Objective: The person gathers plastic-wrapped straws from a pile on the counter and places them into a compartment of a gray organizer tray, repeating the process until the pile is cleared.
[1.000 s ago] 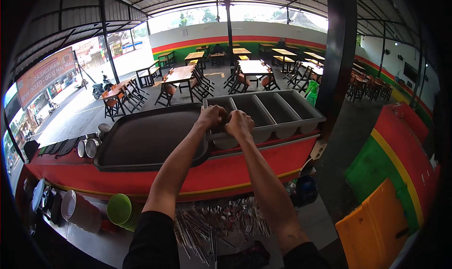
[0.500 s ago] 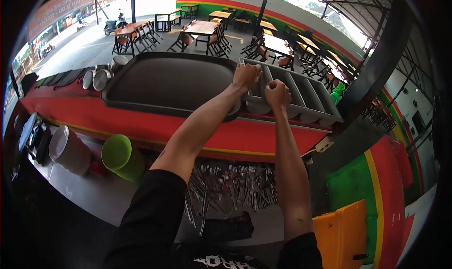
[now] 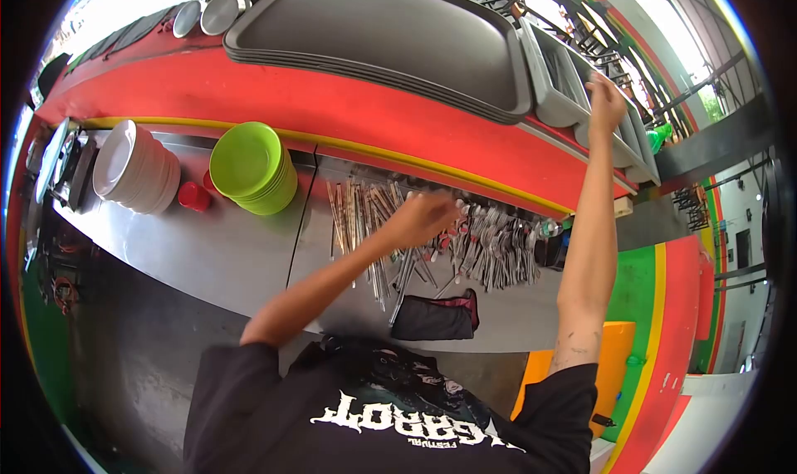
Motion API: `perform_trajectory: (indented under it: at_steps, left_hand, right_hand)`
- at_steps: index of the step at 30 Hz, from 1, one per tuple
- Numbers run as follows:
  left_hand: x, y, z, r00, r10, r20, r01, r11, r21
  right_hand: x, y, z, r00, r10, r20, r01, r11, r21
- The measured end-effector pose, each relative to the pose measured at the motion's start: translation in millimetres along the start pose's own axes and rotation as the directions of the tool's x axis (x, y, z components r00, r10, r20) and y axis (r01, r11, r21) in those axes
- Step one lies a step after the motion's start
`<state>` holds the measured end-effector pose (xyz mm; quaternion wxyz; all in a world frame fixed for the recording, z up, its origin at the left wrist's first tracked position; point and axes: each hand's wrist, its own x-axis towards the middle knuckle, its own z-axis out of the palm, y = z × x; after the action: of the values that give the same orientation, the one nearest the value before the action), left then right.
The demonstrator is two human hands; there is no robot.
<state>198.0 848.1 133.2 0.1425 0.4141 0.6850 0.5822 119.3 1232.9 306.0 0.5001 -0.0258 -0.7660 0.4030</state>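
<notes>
My left hand (image 3: 423,218) hovers over the steel counter, above the pile of cutlery and chopsticks; it is blurred and what its fingers hold, if anything, does not show. My right hand (image 3: 608,105) is at the grey divided cutlery tray (image 3: 545,84) on the red ledge, fingers bent near a compartment wall; whether they grip it is unclear. Spoons and forks (image 3: 498,246) lie spread on the counter, with chopsticks (image 3: 353,217) to their left. A dark pouch (image 3: 432,318) lies in front of them.
Stacked dark trays (image 3: 382,38) rest on the red ledge (image 3: 332,100), beside metal pots (image 3: 222,13). On the counter stand green bowls (image 3: 253,167), white bowls (image 3: 137,168) and a red cup (image 3: 193,196). An orange panel (image 3: 616,358) is at the lower right.
My left hand has left the cutlery tray and come down over the cutlery. My right hand remains by the tray. The view has tilted down, showing more of the counter.
</notes>
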Motion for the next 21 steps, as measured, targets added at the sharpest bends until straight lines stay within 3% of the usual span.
perform_trajectory:
  at_steps: [1,2,3,4,6,7,8,9,10,11,12,13,15,17,18,21]
  left_hand:
    - [-45,-43,15,0.985,-0.162,-0.064,0.153,0.98,-0.127]
    - [-92,-89,27,0.958,-0.279,-0.065,0.28,0.96,0.015]
    - [-143,-120,43,0.902,-0.401,-0.16,0.411,0.911,0.032]
    - [-192,-156,58,0.888,-0.412,-0.202,0.443,0.884,0.145]
    - [-267,-168,65,0.787,-0.597,-0.154,0.587,0.802,-0.11]
    - [-286,-169,63,0.744,-0.65,-0.157,0.635,0.76,-0.137]
    - [-302,-170,61,0.697,-0.699,-0.16,0.68,0.715,-0.163]
    - [-313,-168,62,0.646,-0.746,-0.16,0.723,0.666,-0.186]
    - [-314,-170,60,0.66,-0.729,-0.181,0.7,0.684,-0.206]
    - [-306,-171,53,0.701,-0.687,-0.192,0.668,0.726,-0.162]
    - [-291,-170,45,0.74,-0.643,-0.197,0.635,0.764,-0.112]
    - [-274,-169,35,0.778,-0.596,-0.199,0.597,0.8,-0.059]
    - [-233,-164,16,0.776,-0.607,-0.174,0.622,0.782,0.046]
    - [-200,-168,5,0.804,-0.583,-0.12,0.591,0.805,0.051]
    - [-189,-172,3,0.815,-0.571,-0.101,0.579,0.812,0.073]
    - [-166,-190,0,0.847,-0.531,-0.022,0.529,0.837,0.139]
  right_hand:
    - [1,-10,-2,0.978,0.123,-0.169,-0.125,0.992,0.0]
    - [3,-5,-8,0.962,-0.001,-0.273,0.008,1.0,0.024]
    - [-5,-29,-7,0.929,0.025,-0.37,-0.038,0.999,-0.029]
    - [-28,-68,1,0.89,0.213,-0.404,-0.125,0.964,0.233]
    - [-87,-108,21,0.848,0.261,-0.461,-0.137,0.948,0.286]
    - [-125,-121,38,0.825,0.308,-0.473,-0.205,0.944,0.257]
    - [-171,-117,48,0.854,0.368,-0.368,-0.306,0.927,0.217]
    - [-222,-122,71,0.813,0.494,-0.308,-0.454,0.869,0.197]
    - [-290,-68,80,0.874,0.443,-0.2,-0.408,0.892,0.193]
    - [-364,-29,84,0.896,0.439,0.066,-0.409,0.874,-0.261]
    - [-415,-35,101,0.804,0.468,0.368,-0.461,0.88,-0.111]
    - [-482,-31,119,0.692,0.605,0.393,-0.643,0.765,-0.046]
    - [-538,-49,134,0.694,0.58,0.426,-0.353,0.79,-0.501]
    - [-576,-30,137,0.629,0.671,0.393,-0.41,0.716,-0.565]
    - [-568,-35,136,0.655,0.621,0.431,-0.358,0.757,-0.547]
    - [-565,-13,128,0.588,0.652,0.479,-0.435,0.754,-0.492]
